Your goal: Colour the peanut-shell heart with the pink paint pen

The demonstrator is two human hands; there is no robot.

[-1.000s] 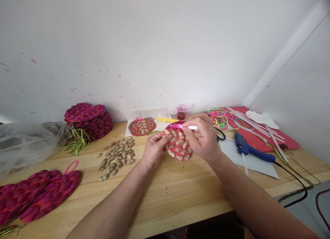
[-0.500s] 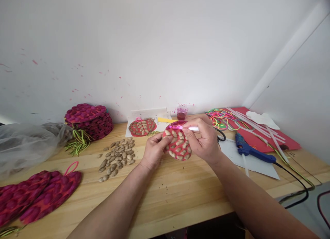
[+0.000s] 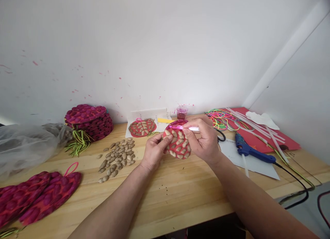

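Observation:
My left hand (image 3: 155, 148) grips the left edge of a red oval card (image 3: 175, 147) covered with glued-on peanuts, thumb on its face. The card is held up above the table, tilted toward me. At its far end the peanuts are coloured magenta; the nearer ones are bare tan. My right hand (image 3: 203, 139) is closed around a white-handled brush (image 3: 192, 128), whose pink-stained tip touches the magenta end of the card. A clear cup (image 3: 182, 112) of dark red liquid stands just behind the card.
Loose peanuts (image 3: 117, 156) lie left of my hands. Finished-looking magenta peanut cards are stacked (image 3: 89, 120) at the back left, with more (image 3: 51, 194) at the front left. A blue glue gun (image 3: 254, 153), its cord and coloured strings (image 3: 221, 118) lie at right.
The card tilts very slightly, its near end a little higher in view. Both hands keep their holds, and the brush tip stays at the card's magenta end.

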